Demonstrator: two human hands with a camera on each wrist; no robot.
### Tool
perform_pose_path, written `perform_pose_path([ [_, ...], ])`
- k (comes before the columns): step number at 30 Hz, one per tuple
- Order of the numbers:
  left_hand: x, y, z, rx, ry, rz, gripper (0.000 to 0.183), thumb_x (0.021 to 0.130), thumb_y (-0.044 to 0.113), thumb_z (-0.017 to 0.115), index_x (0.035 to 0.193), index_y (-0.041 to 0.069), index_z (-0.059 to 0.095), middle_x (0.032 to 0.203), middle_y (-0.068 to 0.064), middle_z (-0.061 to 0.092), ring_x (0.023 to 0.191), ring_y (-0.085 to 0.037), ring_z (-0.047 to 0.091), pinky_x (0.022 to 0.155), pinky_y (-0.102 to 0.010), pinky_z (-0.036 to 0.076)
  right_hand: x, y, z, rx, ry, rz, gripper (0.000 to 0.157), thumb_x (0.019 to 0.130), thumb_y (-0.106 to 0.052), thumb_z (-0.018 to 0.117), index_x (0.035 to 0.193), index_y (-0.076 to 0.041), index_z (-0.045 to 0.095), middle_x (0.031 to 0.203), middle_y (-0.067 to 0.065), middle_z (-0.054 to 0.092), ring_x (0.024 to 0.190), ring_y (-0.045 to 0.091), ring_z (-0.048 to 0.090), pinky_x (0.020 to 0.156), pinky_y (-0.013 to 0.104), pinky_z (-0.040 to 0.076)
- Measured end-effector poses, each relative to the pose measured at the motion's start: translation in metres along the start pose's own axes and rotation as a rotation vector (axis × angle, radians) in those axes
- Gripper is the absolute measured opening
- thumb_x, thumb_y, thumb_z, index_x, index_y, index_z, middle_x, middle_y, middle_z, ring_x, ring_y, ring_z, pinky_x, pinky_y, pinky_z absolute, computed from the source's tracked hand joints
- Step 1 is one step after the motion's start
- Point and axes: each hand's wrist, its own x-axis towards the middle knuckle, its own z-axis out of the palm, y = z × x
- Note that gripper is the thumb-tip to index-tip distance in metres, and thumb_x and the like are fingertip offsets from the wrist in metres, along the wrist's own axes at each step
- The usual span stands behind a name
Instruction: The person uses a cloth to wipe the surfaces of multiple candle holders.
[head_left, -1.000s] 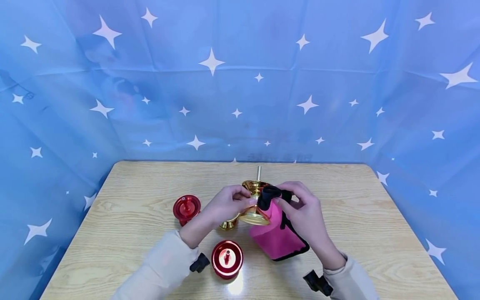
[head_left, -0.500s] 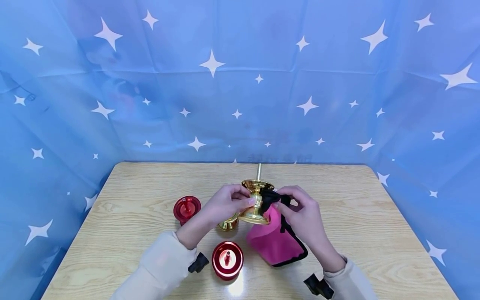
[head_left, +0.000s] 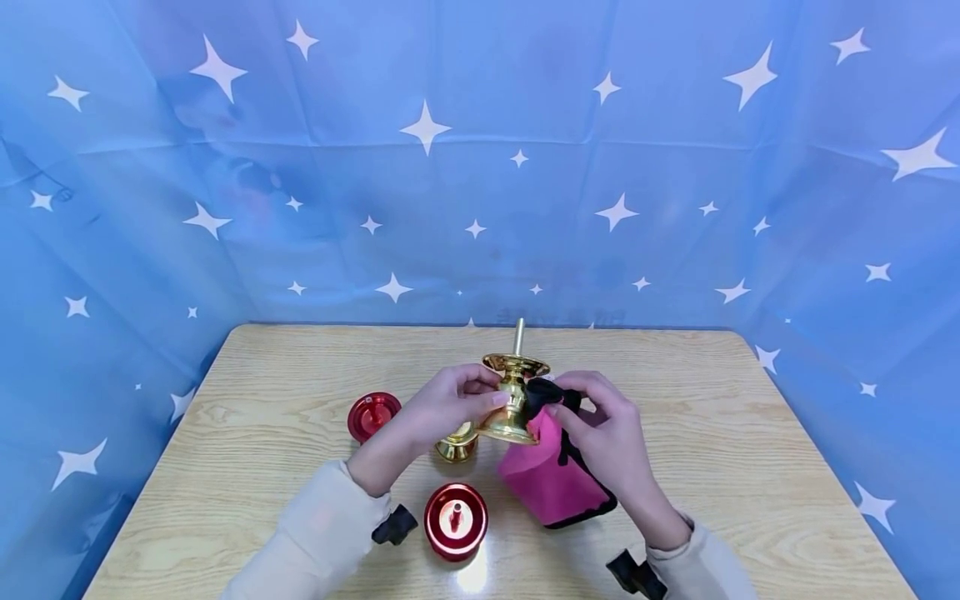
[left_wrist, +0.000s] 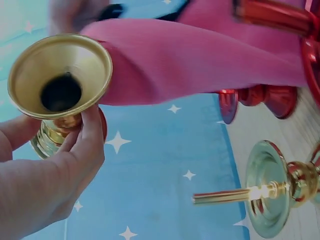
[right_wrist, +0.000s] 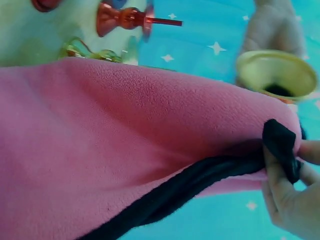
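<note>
Gripping the shiny gold metal candlestick (head_left: 513, 398), now raised slightly at centre frame, the left hand (head_left: 448, 406) holds it beside the pink fleece pouch (head_left: 551, 475), whose black rim the right hand (head_left: 611, 433) pinches.

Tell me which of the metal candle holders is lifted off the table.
The gold metal candle holder gripped by the left hand; the two red ones stand on the wooden table.

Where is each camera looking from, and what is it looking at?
Head: sits high, looks forward and down at the table; shows both sleeves, the left hand holding a gold candlestick and the right hand pinching a pink cloth.
Left wrist: sits by the left hand, looks sideways along it at the candlestick's hollow base.
Right wrist: sits by the right hand, close over the pink cloth.
All three views share the gold candlestick and the pink cloth.
</note>
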Motion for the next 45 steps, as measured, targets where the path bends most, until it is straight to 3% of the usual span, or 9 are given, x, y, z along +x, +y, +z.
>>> perform_pose_path([
  [3,-0.001,0.002,0.0,-0.012,0.001,-0.008,0.028,0.089,0.009,0.059,0.111,-0.008,0.054,0.094,-0.012,0.059,0.081,-0.015,0.057,0.073,-0.027,0.051,-0.003,0.01,0.003,0.038,-0.017,0.047,0.023,0.075,0.016,0.065,0.093,0.003,0.064,0.099,0.013,0.059,0.084,0.013,0.055,0.067,0.022,0.054],
  [7,0.001,-0.002,0.003,0.085,0.041,0.007,0.027,0.088,0.009,0.06,0.109,-0.008,0.056,0.091,-0.011,0.06,0.081,-0.015,0.057,0.072,-0.027,0.05,-0.004,0.011,0.003,0.015,-0.018,0.059,0.023,0.074,0.015,0.066,0.093,0.0,0.065,0.098,0.011,0.06,0.084,0.013,0.055,0.066,0.023,0.054],
  [12,0.001,-0.005,0.004,0.133,0.034,0.023,0.031,0.088,0.013,0.061,0.111,-0.008,0.056,0.093,-0.01,0.06,0.085,-0.017,0.058,0.074,-0.028,0.05,-0.001,-0.002,0.0,-0.036,-0.006,-0.034,0.028,0.073,0.017,0.065,0.092,-0.003,0.067,0.099,0.008,0.06,0.086,0.014,0.058,0.067,0.023,0.054],
  [18,0.0,-0.001,0.003,0.032,-0.001,-0.019,0.039,0.086,0.02,0.065,0.114,-0.005,0.055,0.098,-0.01,0.059,0.085,-0.016,0.058,0.072,-0.027,0.051,0.002,-0.01,-0.001,-0.031,0.005,-0.122,0.03,0.072,0.021,0.063,0.093,0.0,0.066,0.101,0.012,0.059,0.088,0.014,0.059,0.072,0.022,0.053],
  [24,0.001,-0.003,0.001,-0.016,-0.011,-0.007,0.035,0.087,0.013,0.062,0.115,-0.007,0.054,0.097,-0.012,0.057,0.078,-0.013,0.054,0.066,-0.024,0.049,0.001,-0.001,-0.001,-0.023,-0.03,-0.01,0.026,0.074,0.015,0.065,0.095,-0.001,0.065,0.1,0.01,0.06,0.088,0.012,0.057,0.066,0.022,0.054],
  [29,0.001,-0.002,0.001,-0.077,-0.009,-0.026,0.035,0.088,0.011,0.06,0.119,-0.004,0.052,0.103,-0.013,0.059,0.086,-0.015,0.057,0.072,-0.025,0.05,0.001,0.007,-0.001,-0.013,-0.05,0.093,0.022,0.076,0.012,0.066,0.095,0.002,0.064,0.101,0.01,0.06,0.088,0.012,0.056,0.068,0.023,0.054],
  [38,-0.004,0.002,-0.008,-0.069,-0.19,0.015,0.062,0.079,0.006,0.071,0.133,0.002,0.041,0.124,-0.013,0.051,0.114,-0.026,0.048,0.091,-0.033,0.045,0.002,0.011,-0.003,-0.032,-0.031,0.095,0.022,0.075,0.013,0.066,0.094,0.002,0.065,0.1,0.01,0.06,0.088,0.011,0.056,0.07,0.022,0.053],
  [41,-0.005,0.003,-0.007,-0.02,-0.173,0.016,0.065,0.076,0.006,0.073,0.133,0.003,0.041,0.125,-0.012,0.05,0.113,-0.027,0.048,0.091,-0.033,0.045,0.002,0.01,-0.003,-0.035,-0.032,0.104,0.021,0.076,0.012,0.066,0.094,0.001,0.065,0.099,0.01,0.06,0.088,0.011,0.056,0.069,0.022,0.053],
  [45,-0.005,0.003,-0.001,0.082,-0.09,0.005,0.067,0.074,0.011,0.076,0.132,0.006,0.044,0.119,-0.011,0.053,0.106,-0.027,0.052,0.087,-0.033,0.047,0.004,0.004,-0.003,-0.062,-0.016,0.083,0.021,0.076,0.009,0.068,0.094,-0.002,0.067,0.098,0.007,0.061,0.086,0.011,0.056,0.065,0.021,0.053],
])
